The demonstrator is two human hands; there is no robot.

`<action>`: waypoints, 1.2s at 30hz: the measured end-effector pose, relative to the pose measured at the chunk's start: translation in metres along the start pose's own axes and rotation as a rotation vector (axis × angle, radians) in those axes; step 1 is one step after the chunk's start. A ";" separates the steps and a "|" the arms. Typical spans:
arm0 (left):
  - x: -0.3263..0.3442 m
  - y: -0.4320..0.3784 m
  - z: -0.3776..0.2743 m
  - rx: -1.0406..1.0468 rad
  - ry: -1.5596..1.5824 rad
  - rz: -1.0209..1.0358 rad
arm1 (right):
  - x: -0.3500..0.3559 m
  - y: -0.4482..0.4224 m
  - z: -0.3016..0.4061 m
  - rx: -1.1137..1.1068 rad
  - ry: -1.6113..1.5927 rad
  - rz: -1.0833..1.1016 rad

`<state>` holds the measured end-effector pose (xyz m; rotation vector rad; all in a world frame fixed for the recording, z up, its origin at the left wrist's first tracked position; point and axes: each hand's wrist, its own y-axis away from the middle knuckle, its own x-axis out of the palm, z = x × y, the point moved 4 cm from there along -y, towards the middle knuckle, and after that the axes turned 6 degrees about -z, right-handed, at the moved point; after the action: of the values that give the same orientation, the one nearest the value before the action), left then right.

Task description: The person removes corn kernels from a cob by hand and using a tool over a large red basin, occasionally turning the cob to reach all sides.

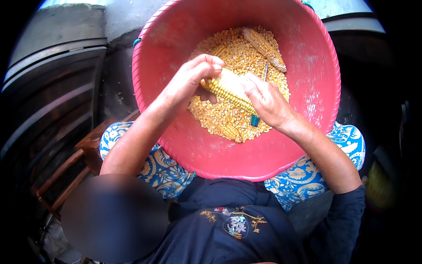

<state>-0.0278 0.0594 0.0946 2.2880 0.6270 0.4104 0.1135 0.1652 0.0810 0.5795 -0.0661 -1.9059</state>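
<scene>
Between my hands is a partly shelled corn cob (229, 94), slanting down to the right over a large pink plastic tub (306, 82). My left hand (199, 74) holds its upper left end, thumb on top. Around the lower right end is my right hand (265, 97), its thumb on the pale, bared side. Loose yellow kernels (211, 115) cover the tub's bottom. A screwdriver (255, 120) with a green handle lies on them, its middle hidden by my right hand. Another partly stripped cob (265, 49) rests at the tub's upper right.
One more cob (228, 131) lies among the kernels near me, and part of another (218, 50) shows behind my left hand. The tub's rim reaches my lap, between knees in blue patterned cloth (313, 175). A wooden chair or bench (66, 175) stands at the left.
</scene>
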 end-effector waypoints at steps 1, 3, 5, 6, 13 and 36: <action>0.001 0.000 0.000 0.016 -0.030 -0.019 | 0.001 0.001 0.001 0.022 0.034 0.035; 0.001 0.000 0.003 -0.019 -0.117 -0.073 | 0.001 0.000 0.005 -0.026 0.066 0.028; -0.002 -0.002 0.010 0.047 -0.173 -0.037 | 0.000 -0.001 0.010 -0.053 0.123 0.038; -0.001 -0.003 0.007 0.002 -0.226 -0.026 | -0.001 -0.003 0.005 -0.045 0.089 0.033; 0.002 0.008 -0.011 0.124 -0.075 0.114 | -0.006 -0.011 0.003 -0.029 -0.174 -0.031; 0.013 0.000 0.007 0.071 -0.208 -0.138 | 0.006 0.003 0.001 0.094 -0.044 0.031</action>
<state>-0.0138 0.0619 0.0912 2.2988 0.6972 0.0830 0.1143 0.1587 0.0808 0.5958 -0.1927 -1.8937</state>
